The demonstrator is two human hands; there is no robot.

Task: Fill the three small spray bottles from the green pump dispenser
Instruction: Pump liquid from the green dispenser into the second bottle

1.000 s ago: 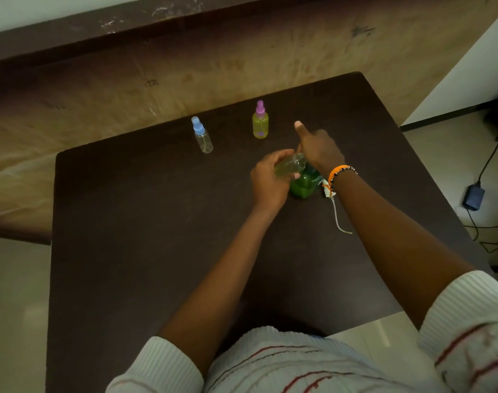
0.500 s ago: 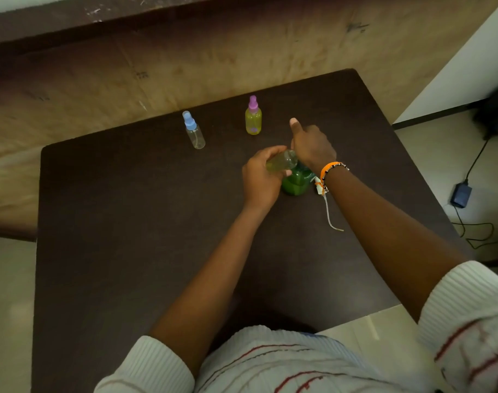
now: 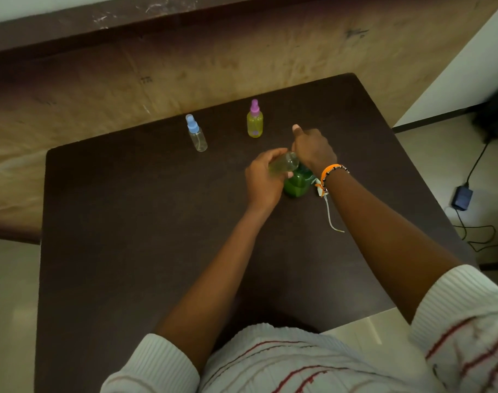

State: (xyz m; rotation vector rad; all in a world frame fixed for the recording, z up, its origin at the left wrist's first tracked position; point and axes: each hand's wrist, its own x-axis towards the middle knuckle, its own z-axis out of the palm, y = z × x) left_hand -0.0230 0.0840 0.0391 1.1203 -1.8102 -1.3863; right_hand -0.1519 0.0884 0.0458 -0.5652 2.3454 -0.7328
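Green pump dispenser (image 3: 297,184) stands near the middle of the dark counter (image 3: 128,222), partly hidden under the hands. The left hand (image 3: 263,180) wraps around an open little bottle (image 3: 283,165) tipped beside the pump. The right hand (image 3: 313,150) presses on the pump top, thumb sticking out; I cannot tell how its fingers lie. This bottle looks partly filled. The purple-top bottle (image 3: 254,120) looks full and yellow. The blue-top bottle (image 3: 197,134) looks empty, so it is probably left to do. A brown wooden wall (image 3: 185,61) is behind, and a black plug with a wire (image 3: 463,194) lies on the pale floor (image 3: 429,154).
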